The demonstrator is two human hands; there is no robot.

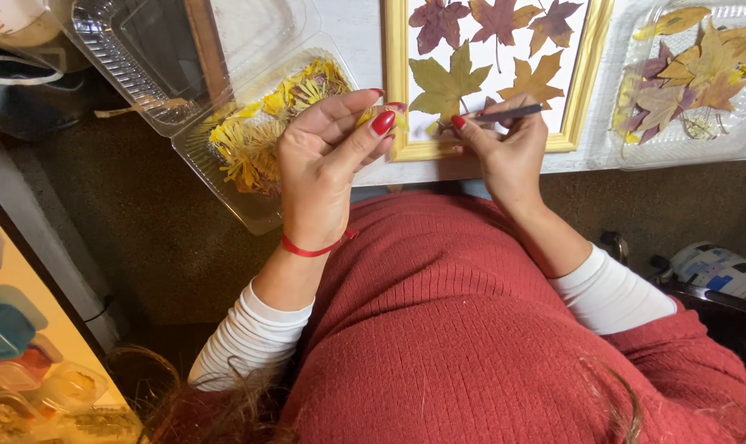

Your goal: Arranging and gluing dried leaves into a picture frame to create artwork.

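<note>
My left hand (327,156), with red nails and a red string at the wrist, pinches a small yellow dried petal (364,117) between thumb and fingers at the table's near edge. My right hand (504,144) grips thin dark tweezers (504,113), their tip pointing left toward the petal. Both hands hover over the lower left corner of a yellow frame (397,74) that holds a white sheet with pressed maple leaves (447,82) in yellow, orange and dark red.
An open clear plastic clamshell (249,205) with yellow dried flowers (249,140) lies left of the frame, overhanging the table edge. Another clear tray (636,148) of pressed leaves sits at the right. Coloured containers (11,345) stand at lower left.
</note>
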